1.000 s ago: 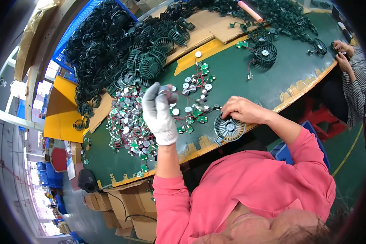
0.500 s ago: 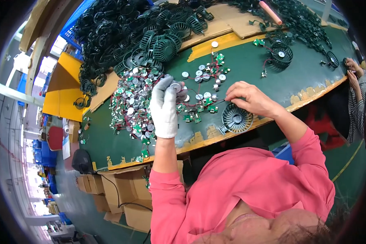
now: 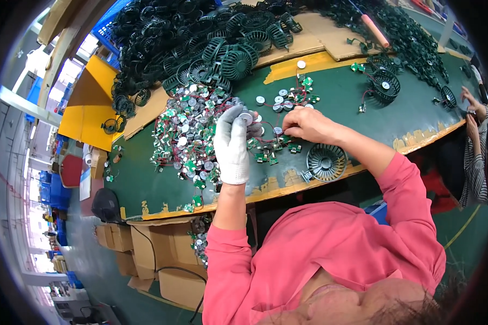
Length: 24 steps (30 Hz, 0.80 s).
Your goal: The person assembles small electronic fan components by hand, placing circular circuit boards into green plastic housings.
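Observation:
My left hand (image 3: 233, 149), in a white and grey glove, is closed on a small round silver motor (image 3: 246, 117) at the right edge of a heap of wired motors (image 3: 185, 135). My bare right hand (image 3: 313, 125) is a short way to the right, thumb and fingers pinched together. What its fingertips hold is too small or hidden to make out. Red wires and small green circuit boards (image 3: 265, 154) lie between and below the hands. Nearer me, by the right wrist, a dark round fan housing (image 3: 326, 162) lies near the table edge.
Dark fan housings (image 3: 236, 62) are heaped at the back left, more black parts (image 3: 406, 51) at the back right. A pink-handled tool (image 3: 375, 31) lies there on cardboard. Cardboard boxes (image 3: 165, 244) stand below the table. Another person's hands (image 3: 473, 111) are at the far right.
My right hand has moved left and slightly away from me, closer to the left hand. The left hand still holds the motor. The whole view has shifted slightly.

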Each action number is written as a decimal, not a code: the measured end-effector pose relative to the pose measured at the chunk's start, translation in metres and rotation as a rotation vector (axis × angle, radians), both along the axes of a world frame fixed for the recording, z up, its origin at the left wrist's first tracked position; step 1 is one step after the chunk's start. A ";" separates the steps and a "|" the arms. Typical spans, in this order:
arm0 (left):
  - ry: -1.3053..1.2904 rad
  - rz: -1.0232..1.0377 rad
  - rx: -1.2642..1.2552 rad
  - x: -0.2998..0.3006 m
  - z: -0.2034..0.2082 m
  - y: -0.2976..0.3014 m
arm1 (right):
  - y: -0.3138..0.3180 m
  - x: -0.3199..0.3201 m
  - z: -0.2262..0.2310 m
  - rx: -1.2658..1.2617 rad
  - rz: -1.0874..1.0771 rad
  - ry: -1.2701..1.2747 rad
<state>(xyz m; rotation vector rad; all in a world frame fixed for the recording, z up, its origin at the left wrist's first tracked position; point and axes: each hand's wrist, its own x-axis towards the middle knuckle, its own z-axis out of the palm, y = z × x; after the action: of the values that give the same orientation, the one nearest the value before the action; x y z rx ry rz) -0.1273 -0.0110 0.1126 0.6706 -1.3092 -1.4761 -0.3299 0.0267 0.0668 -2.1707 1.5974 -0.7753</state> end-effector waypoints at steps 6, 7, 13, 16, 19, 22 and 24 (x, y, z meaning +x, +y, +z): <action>-0.027 -0.064 0.047 0.005 -0.007 0.002 | -0.013 -0.002 -0.010 0.176 -0.031 -0.569; -0.021 -0.078 0.048 0.005 -0.007 0.003 | -0.015 -0.002 -0.009 0.176 -0.034 -0.567; 0.279 0.011 -0.115 0.013 0.009 0.017 | -0.018 -0.010 -0.009 0.155 -0.144 -0.663; 0.316 0.100 0.078 0.017 0.020 0.036 | 0.002 -0.008 0.005 -0.138 -0.206 -0.366; -0.131 -0.055 0.120 0.026 0.019 0.048 | 0.032 -0.002 0.017 -0.291 -0.153 -0.171; -0.270 -0.188 0.037 0.022 -0.007 0.074 | 0.076 0.018 0.031 -0.374 0.169 -0.170; -0.346 -0.256 -0.041 0.015 -0.028 0.090 | 0.097 0.030 0.028 -0.403 0.238 -0.104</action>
<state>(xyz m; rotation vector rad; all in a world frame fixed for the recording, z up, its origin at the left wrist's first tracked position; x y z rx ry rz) -0.1126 0.0786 0.0848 0.7789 -1.7389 -1.5782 -0.3002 0.1240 0.0949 -2.4857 1.1800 -1.1908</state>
